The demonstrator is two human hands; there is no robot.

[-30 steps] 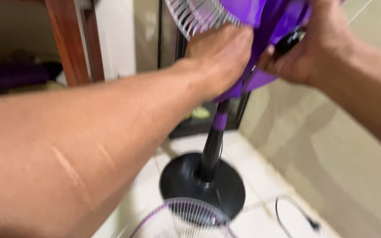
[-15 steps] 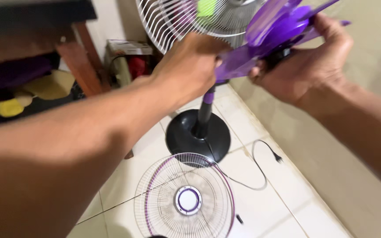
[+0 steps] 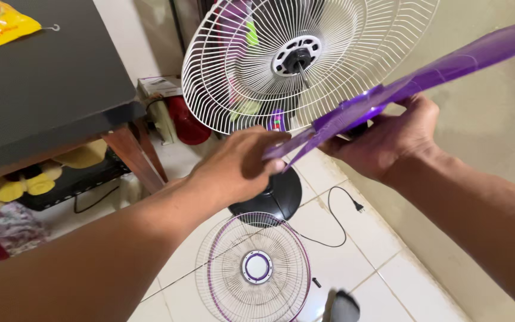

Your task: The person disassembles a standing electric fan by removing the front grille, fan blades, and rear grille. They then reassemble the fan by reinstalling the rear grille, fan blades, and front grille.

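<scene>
From the head camera, a translucent purple fan blade (image 3: 412,80), thin and glossy, sits between two hands in front of the white wire rear guard (image 3: 305,59). The left hand (image 3: 239,167) curls over one blade tip; the right hand (image 3: 388,140) grips beneath its hub. Below, the round front guard (image 3: 254,268) lies flat on glossy white tiles (image 3: 365,250) beside the black round base (image 3: 275,197), the dark table's edge (image 3: 90,119) close at left.

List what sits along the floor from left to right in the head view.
Yellow soft toy → front fan grille lying flat → small black part → plug of the black cord.
</scene>
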